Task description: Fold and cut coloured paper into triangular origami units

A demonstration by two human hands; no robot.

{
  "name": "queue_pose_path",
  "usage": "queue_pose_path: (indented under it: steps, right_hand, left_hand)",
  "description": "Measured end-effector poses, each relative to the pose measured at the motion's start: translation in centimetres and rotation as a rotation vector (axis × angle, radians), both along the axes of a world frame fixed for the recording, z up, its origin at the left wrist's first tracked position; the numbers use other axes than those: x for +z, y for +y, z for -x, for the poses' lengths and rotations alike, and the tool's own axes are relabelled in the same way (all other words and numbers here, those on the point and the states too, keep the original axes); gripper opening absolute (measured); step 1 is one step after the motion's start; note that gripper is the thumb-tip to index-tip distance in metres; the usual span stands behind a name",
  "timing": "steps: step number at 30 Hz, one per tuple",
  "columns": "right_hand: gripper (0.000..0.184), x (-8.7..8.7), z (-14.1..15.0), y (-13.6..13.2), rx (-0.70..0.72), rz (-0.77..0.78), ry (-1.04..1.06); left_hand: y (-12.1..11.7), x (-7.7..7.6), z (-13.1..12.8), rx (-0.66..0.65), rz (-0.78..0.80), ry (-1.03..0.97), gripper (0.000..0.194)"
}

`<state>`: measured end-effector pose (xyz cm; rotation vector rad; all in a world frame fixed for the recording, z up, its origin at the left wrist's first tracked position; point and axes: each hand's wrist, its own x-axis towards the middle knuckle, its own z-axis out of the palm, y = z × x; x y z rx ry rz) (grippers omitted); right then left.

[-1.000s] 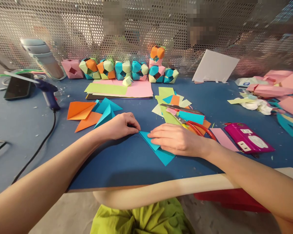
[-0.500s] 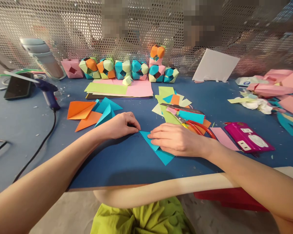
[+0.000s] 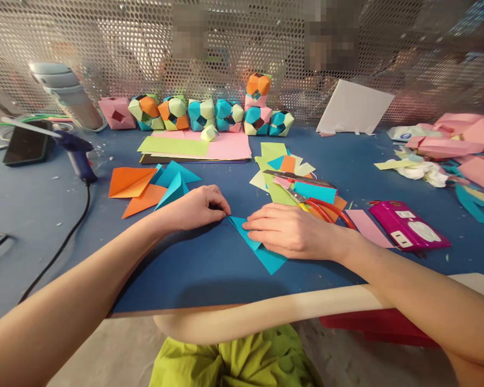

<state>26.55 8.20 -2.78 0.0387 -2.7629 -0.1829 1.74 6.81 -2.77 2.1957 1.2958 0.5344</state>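
Observation:
A folded piece of blue paper [image 3: 271,260] lies on the blue tabletop in front of me, its sharp corner pointing left. My left hand [image 3: 201,207] pinches that corner between thumb and fingers. My right hand [image 3: 290,231] rests on the sheet with its fingers stretched out flat, covering the paper's right part. Behind my left hand lie folded orange papers [image 3: 132,181] and folded blue papers [image 3: 179,177]. Just beyond my right hand, red-handled scissors [image 3: 320,208] lie over a heap of coloured paper scraps [image 3: 274,177].
Several folded paper balls [image 3: 201,115] stand in a row before the perforated metal screen [image 3: 137,48]. A glue gun [image 3: 78,156] with its cord is at left, near a phone [image 3: 26,144]. Rightward are a magenta case [image 3: 409,226], a white card [image 3: 355,107] and pink paper scraps [image 3: 447,148].
Both hands keep nearly the same hold on the blue paper. The whole view has shifted very slightly; nothing has been taken up or let go.

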Motion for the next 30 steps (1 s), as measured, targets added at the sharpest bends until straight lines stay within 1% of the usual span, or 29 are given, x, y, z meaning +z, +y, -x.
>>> queue_pose_path:
  steps: [6,9,13,18,30]
  right_hand:
    - [0.026,0.1,0.1,-0.1,0.0,-0.006,-0.005]
    - [0.026,0.1,0.1,-0.1,-0.005,-0.01,-0.01]
    - [0.025,0.1,0.0,0.0,-0.007,-0.016,-0.007]
    - [0.026,-0.1,-0.1,0.0,0.017,-0.038,0.018]
    - [0.026,0.1,-0.1,-0.3,0.01,-0.079,0.026]
  left_hand:
    - [-0.6,0.2,-0.8,0.072,-0.011,-0.045,0.023]
    - [-0.7,0.0,-1.1,0.098,-0.041,-0.044,0.018]
    - [-0.7,-0.3,-1.2,0.105,-0.048,-0.028,0.014]
    - [-0.6,-0.2,-1.0,0.09,-0.043,-0.01,0.012]
    - [-0.4,-0.2,-0.9,0.076,-0.042,-0.014,0.014]
